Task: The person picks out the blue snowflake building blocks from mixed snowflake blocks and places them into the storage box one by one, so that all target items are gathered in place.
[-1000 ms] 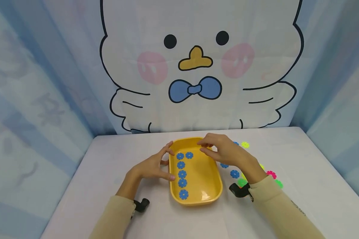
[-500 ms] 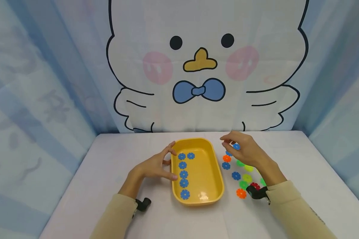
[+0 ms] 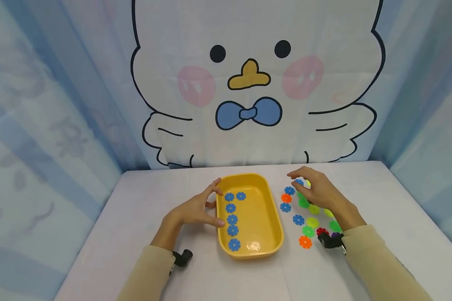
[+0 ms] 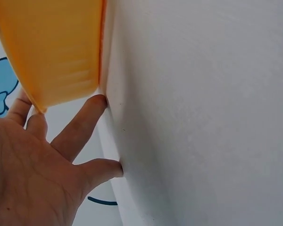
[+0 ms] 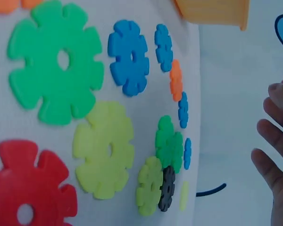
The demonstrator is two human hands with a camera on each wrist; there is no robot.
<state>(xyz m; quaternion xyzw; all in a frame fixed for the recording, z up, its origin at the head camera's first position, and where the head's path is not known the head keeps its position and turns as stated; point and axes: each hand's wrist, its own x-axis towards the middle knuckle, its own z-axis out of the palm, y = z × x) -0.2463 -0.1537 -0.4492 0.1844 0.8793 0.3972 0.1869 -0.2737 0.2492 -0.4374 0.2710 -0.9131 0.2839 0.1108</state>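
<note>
My left hand (image 3: 192,210) rests at the left side of a yellow tray (image 3: 263,217), thumb and index finger on the rim. In the left wrist view its other fingers spread beside the tray's outer wall, some touching the table. Inside the tray, blue notched snowflake discs (image 3: 232,219) form a column along the left, with another blue disc (image 3: 241,196) beside the top one. My right hand (image 3: 318,190) hovers over loose discs right of the tray, thumb and index finger apart with nothing between them. A blue disc (image 3: 299,182) lies just below its fingertips.
Loose snowflake discs lie right of the tray: orange (image 3: 305,242), green (image 3: 308,231), yellow (image 3: 312,223), red (image 5: 26,188) and black (image 5: 167,189) among them. A cartoon-printed curtain (image 3: 248,142) hangs behind the white table (image 3: 165,179).
My right hand has moved from over the tray's upper right to above the loose discs, its thumb and index finger spreading apart. The left hand has stayed at the tray.
</note>
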